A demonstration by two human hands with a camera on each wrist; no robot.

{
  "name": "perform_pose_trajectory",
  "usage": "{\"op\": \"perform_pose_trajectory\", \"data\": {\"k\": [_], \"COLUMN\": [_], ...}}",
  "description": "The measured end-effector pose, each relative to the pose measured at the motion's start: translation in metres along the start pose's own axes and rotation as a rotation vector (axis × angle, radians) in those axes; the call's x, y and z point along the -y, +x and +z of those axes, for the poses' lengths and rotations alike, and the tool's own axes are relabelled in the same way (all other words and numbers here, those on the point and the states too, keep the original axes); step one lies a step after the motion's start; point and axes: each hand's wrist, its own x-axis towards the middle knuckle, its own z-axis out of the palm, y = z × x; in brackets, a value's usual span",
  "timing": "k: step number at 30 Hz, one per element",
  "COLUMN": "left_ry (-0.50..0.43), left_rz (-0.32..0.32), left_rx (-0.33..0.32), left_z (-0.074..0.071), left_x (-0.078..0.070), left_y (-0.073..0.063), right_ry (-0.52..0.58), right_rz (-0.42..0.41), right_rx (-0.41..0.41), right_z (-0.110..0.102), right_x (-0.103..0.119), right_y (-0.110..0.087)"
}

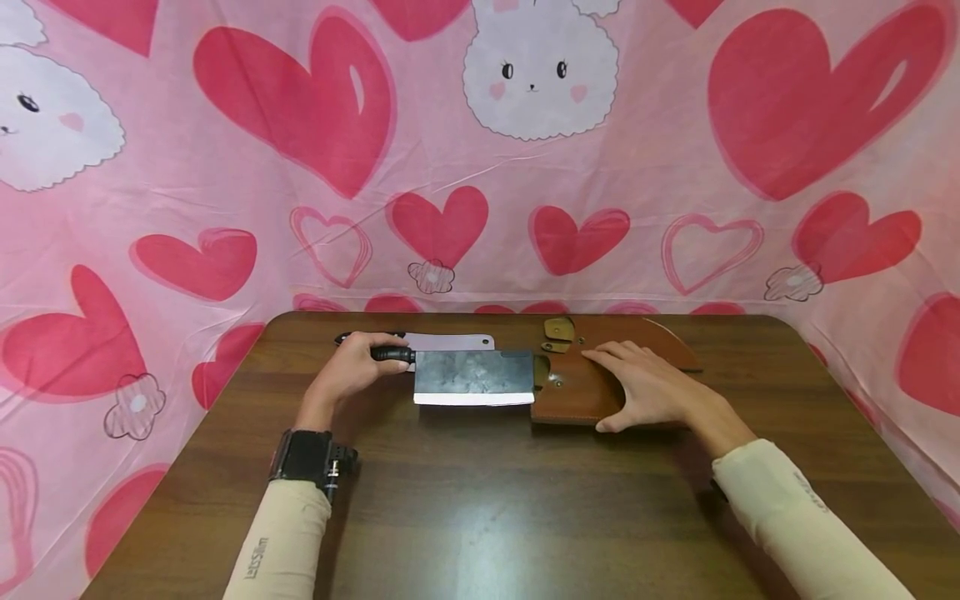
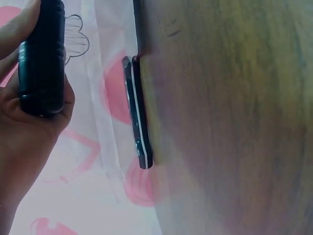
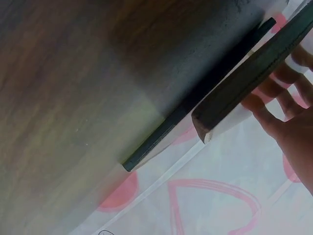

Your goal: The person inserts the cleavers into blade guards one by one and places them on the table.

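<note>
My left hand [image 1: 352, 367] grips the black handle [image 2: 41, 63] of a cleaver [image 1: 472, 372]. Its dark blade lies level, with the bright cutting edge toward me. The blade's far end meets the mouth of a brown leather sheath [image 1: 570, 392]; whether any of it is inside, I cannot tell. My right hand [image 1: 648, 387] holds that sheath across its width, fingers at the far side and thumb at the near edge. In the right wrist view, the sheath's dark edge [image 3: 244, 73] appears raised off the table.
Behind the held cleaver lies a second cleaver [image 1: 450, 342] with a pale blade; its riveted handle [image 2: 138, 115] shows in the left wrist view. At the back right, another brown leather sheath [image 1: 660, 337] lies on the wooden table [image 1: 480, 508]. A pink heart-patterned cloth [image 1: 525, 175] hangs behind.
</note>
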Motion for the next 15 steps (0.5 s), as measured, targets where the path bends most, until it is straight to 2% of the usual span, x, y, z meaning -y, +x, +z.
{"op": "perform_pose_trajectory", "data": {"k": [5,15], "left_ry": [-0.006,-0.003], "left_rz": [-0.021,-0.005], "left_rx": [0.004,0.024], "left_z": [-0.002,-0.0002], "left_x": [-0.001,-0.0007], "left_y": [0.0009,0.0012], "right_ry": [0.012,0.02], "right_rz": [-0.001,0.003], "right_rx": [-0.006,0.0], "right_z": [-0.001,-0.0013], "right_x": [-0.002,-0.003], "right_y": [-0.0017,-0.0023]}}
